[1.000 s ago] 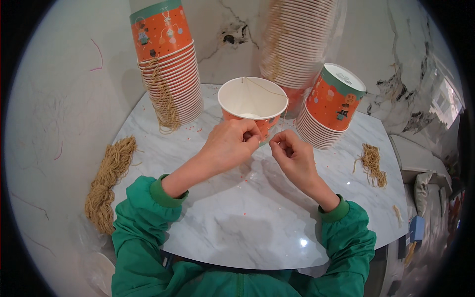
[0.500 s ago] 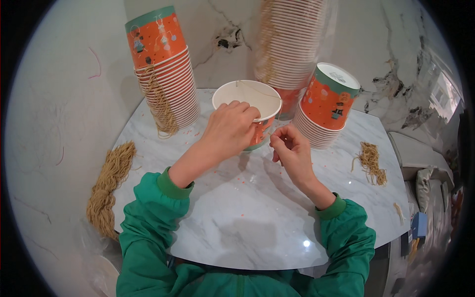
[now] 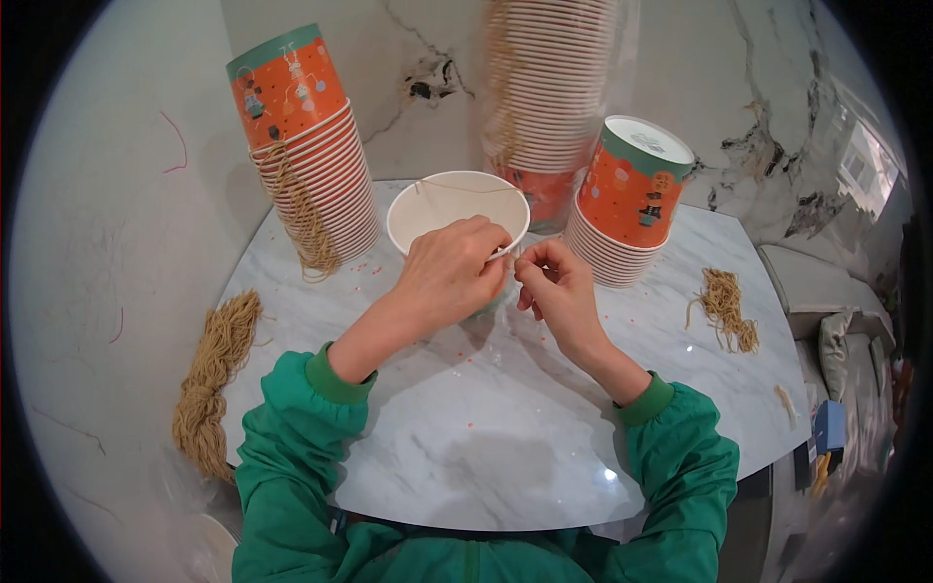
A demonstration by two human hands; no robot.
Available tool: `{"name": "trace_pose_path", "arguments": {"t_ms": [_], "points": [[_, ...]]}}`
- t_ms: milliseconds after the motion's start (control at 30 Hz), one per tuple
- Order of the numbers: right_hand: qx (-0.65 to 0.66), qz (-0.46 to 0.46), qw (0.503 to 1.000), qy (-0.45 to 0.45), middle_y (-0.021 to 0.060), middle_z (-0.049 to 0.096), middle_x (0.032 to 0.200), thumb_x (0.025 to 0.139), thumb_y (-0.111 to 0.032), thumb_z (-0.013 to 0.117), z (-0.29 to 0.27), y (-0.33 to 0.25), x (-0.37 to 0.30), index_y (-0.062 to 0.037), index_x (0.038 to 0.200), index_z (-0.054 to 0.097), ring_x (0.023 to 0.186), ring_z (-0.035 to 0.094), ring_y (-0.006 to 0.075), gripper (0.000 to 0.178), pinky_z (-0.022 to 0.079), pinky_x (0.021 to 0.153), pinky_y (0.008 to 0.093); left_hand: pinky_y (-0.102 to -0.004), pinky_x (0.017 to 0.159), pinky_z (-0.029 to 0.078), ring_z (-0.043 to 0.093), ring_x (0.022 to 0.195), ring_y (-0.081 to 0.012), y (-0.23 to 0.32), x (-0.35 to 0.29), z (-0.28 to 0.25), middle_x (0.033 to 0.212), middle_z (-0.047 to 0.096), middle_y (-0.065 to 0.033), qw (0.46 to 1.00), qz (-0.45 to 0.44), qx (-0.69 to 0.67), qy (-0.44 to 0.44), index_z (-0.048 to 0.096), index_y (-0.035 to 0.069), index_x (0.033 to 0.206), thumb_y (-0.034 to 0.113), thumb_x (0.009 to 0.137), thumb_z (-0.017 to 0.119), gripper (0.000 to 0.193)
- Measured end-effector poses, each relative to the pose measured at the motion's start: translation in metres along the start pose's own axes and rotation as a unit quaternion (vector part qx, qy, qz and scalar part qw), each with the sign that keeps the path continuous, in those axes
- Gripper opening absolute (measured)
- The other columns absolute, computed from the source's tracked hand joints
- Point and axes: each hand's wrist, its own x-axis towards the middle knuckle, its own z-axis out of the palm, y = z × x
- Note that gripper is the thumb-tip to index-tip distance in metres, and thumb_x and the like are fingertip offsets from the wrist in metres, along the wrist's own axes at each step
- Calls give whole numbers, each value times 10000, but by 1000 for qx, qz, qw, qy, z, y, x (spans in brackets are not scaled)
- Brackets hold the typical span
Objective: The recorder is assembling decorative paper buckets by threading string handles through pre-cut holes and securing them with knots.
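A white-lined paper bucket [image 3: 413, 209] stands near the middle of the table, its opening facing up and tilted toward me. My left hand [image 3: 452, 267] closes over its near rim at the right. A thin tan string [image 3: 466, 187] stretches across the opening toward the right side of the rim. Just right of the bucket, my right hand [image 3: 566, 296] is closed in a pinch at the string by the rim, close to the left fingertips. Both hands hide most of the bucket's outer side.
Upside-down stacks of orange and green paper buckets stand at left [image 3: 326, 185] and right [image 3: 632, 194]. Tan strings drape down the left stack. Behind rises a tall plastic-wrapped bucket stack [image 3: 554, 87]. Tan string bundles lie at the left edge [image 3: 214, 379] and right [image 3: 724, 309].
My right hand has come up beside the left fingertips at the rim. My left hand has slid toward the near right rim, and the bucket's orange side is now hidden. The view has shifted slightly.
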Motion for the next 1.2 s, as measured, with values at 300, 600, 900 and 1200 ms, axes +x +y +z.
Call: {"name": "trace_pose_path", "arguments": {"t_ms": [300,600,900,1200], "points": [[-20,-9,1000,-5,-5,608,767,913,-104,598,-1,5,2,-42,878,582,572,588,57,73,389,431,190,-383,624,478,634,729,-291,-1,-3,1,835,643,-96,1000,5,-3,5,679,23,944,111,840,641,142],[-19,-4,1000,-11,-14,609,759,928,-114,600,-1,6,3,-50,884,587,567,586,51,79,389,433,186,-378,629,481,639,736,-288,2,-3,0,844,650,-93,1000,4,-5,2,684,29,946,115,846,645,138],[-9,0,1000,-16,-15,613,714,945,-126,607,1,1,1,-43,890,595,545,568,46,101,379,433,189,-324,669,505,663,702,-238,-10,12,-13,906,702,-121,986,-92,-72,-118,692,-2,1029,144,920,593,207],[-10,22,1000,-13,22,599,738,880,-54,610,3,-10,-3,16,898,591,579,542,63,75,457,473,221,-284,738,497,616,806,-111,-22,34,-22,841,704,-38,910,-185,-264,-262,736,6,958,133,864,612,201]]}}
